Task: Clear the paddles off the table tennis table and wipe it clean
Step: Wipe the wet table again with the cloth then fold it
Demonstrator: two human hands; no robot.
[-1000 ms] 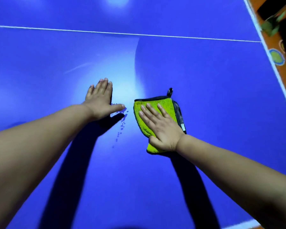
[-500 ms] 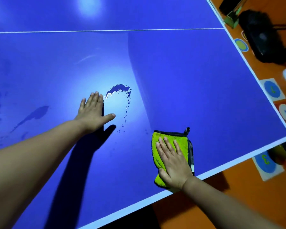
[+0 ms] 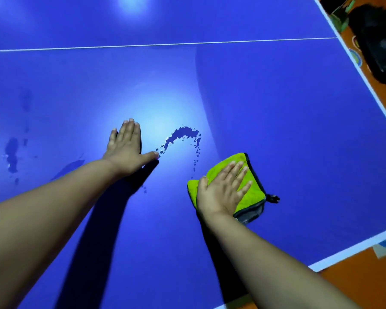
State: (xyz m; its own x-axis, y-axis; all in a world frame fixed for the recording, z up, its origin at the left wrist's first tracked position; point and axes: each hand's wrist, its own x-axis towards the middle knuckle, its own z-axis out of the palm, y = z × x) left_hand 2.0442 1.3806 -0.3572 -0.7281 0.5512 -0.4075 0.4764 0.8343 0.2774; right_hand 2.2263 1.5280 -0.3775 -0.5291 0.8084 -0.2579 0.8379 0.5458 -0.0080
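Right hand flat, fingers straight, on green cloth, now nearer droplets, left hand flat on table

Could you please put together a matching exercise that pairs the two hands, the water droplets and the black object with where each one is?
Column one:
1 left hand
2 right hand
3 water droplets
4 black object

Column two:
A on the orange floor beside the table
B flat on the bare table
C pressing on the green cloth
D in a curved trail between the hands

Pairs: 1-B; 2-C; 3-D; 4-A
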